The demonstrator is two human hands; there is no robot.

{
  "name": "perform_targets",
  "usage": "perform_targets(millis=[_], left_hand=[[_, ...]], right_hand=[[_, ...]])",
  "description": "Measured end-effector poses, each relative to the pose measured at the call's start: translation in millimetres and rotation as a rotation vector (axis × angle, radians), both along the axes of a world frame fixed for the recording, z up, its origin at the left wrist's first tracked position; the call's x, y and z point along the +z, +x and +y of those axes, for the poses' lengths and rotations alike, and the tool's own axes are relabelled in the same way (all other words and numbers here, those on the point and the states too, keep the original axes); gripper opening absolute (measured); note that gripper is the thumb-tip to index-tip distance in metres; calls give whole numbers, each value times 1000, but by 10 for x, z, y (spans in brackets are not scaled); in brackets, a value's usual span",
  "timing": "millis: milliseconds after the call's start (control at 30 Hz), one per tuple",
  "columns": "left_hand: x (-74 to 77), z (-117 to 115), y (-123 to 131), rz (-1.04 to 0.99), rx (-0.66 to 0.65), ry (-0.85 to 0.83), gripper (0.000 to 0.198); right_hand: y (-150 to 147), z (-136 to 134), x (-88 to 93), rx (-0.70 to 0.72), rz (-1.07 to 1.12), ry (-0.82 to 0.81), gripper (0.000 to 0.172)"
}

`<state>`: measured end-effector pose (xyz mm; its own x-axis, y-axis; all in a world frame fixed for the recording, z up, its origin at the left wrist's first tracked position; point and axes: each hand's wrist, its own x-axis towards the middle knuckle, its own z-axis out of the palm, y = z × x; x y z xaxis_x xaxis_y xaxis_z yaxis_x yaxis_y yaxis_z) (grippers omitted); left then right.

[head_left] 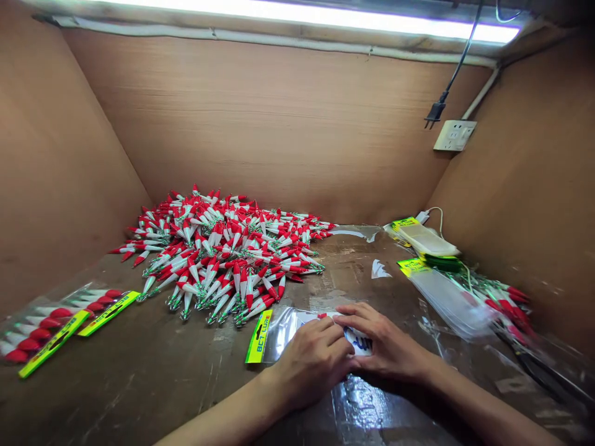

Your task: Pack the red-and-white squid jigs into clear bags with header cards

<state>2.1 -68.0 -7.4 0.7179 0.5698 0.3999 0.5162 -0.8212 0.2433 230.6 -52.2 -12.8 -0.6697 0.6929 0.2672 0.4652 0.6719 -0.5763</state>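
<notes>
Far left: packed bags (56, 325) of red and white lures with yellow strips lie flat at the edge of the tabletop (153, 371).
Back left: a big pile of lures (223, 248), red and white and loose, is heaped near the rear wall.
Front middle: a clear bag (283, 328) with a yellow strip (259, 337) at its left end lies flat on the tabletop, just in front of the pile.
Left hand (311, 362): it rests on the bag, fingers bent and close together with the tips pressed down. I cannot tell whether they pinch anything.
Right hand (388, 347): it touches the left hand, fingers stretched out and slightly apart, flat on the bag's right end.
Right: a heap of empty bags (446, 297) with yellow tops sits near the side wall.
Upper right: a wall socket (454, 135), with a black plug (434, 114) hanging loose just beside it.
</notes>
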Motion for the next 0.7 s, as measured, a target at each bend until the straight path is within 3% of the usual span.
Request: perform_targets(millis=[67, 133, 200, 267, 400, 500, 600, 700], left_hand=[[84, 75, -108, -102, 57, -123, 38], [132, 163, -217, -156, 120, -187, 75], [120, 225, -275, -82, 102, -202, 106], [60, 237, -260, 15, 61, -229, 118], [-69, 169, -126, 47, 82, -266, 131], [-107, 122, -68, 18, 109, -275, 127], [-77, 111, -60, -54, 95, -275, 112], [58, 140, -97, -212, 97, -281, 98]], right_hand=[[28, 17, -4, 5, -3, 11, 68], [45, 29, 7, -4, -8, 24, 71], [36, 28, 35, -1, -12, 31, 75], [-2, 3, 81, 11, -13, 35, 75], [-102, -113, 206, 12, 15, 62, 73], [-169, -202, 342, 12, 4, 70, 79], [-283, -229, 545, 36, -35, 83, 89], [-460, -176, 828, 95, -32, 151, 96]])
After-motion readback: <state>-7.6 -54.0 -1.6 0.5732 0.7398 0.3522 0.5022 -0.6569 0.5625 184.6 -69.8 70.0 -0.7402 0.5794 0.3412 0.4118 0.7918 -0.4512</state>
